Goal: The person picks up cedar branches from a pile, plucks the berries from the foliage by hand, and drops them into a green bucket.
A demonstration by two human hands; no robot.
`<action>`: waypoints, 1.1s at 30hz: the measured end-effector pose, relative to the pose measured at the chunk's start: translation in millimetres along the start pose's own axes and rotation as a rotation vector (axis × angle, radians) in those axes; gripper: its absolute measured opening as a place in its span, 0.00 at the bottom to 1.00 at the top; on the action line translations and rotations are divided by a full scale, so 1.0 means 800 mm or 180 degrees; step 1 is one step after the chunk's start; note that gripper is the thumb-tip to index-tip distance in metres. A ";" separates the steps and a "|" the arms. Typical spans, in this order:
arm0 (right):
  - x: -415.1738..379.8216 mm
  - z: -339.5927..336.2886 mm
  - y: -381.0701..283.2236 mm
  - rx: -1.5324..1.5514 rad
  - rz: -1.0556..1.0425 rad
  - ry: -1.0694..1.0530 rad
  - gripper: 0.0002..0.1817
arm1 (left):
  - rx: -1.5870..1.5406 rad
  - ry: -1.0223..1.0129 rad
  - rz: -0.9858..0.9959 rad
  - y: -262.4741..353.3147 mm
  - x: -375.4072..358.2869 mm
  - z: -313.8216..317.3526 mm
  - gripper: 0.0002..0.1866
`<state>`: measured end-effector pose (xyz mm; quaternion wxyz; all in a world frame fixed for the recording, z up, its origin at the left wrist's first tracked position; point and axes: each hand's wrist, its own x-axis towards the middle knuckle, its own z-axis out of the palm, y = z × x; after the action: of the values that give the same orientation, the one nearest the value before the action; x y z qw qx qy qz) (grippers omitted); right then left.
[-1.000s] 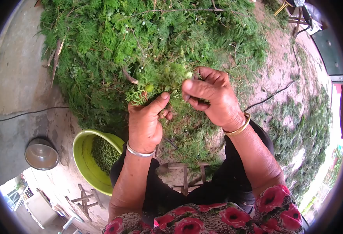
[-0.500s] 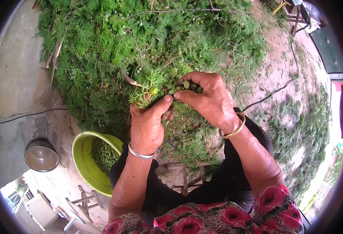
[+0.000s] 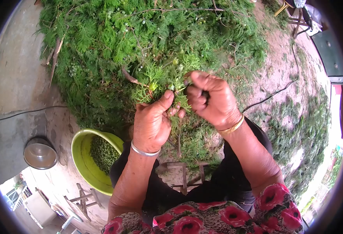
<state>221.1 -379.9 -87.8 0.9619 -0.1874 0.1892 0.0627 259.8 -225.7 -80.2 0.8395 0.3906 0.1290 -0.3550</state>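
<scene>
My left hand (image 3: 152,124) is closed round a green sprig (image 3: 152,74) that carries a few small green cones. The thumb presses on the sprig near a pale cone (image 3: 171,87). Just right of it, my right hand (image 3: 214,97) is curled with its fingers bent inward, at the sprig's right edge. Something dark shows inside the curled fingers; it is blurred and partly hidden. Behind both hands lies a big heap of green branches (image 3: 101,46).
A yellow-green tub (image 3: 78,156) holding many green cones stands left of my left arm. Farther left sits a metal bowl (image 3: 41,153). A black cable (image 3: 274,92) crosses the ground at right. Wooden stool parts (image 3: 184,175) show between my legs.
My right hand has curled in and moved slightly right. More of the sprig shows above my left hand, which has shifted a little right. The cones earlier visible in my right hand are now mostly hidden.
</scene>
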 end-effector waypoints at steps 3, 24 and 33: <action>-0.002 0.005 -0.009 -0.0012 0.0023 -0.0234 0.07 | 0.0024 -0.0055 0.0035 0.003 -0.003 0.001 0.09; -0.006 0.027 -0.001 -0.2911 -0.0954 0.0693 0.07 | 0.0633 0.0052 0.0312 0.006 -0.005 0.003 0.12; -0.007 0.024 -0.009 -0.1571 -0.0641 0.0412 0.06 | 0.1349 0.0209 0.0991 -0.010 0.001 -0.003 0.05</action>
<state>223.9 -379.4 -67.1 0.8744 -0.4376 0.2096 -0.0012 255.0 -227.8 -86.6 0.7788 0.5841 0.0173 -0.2279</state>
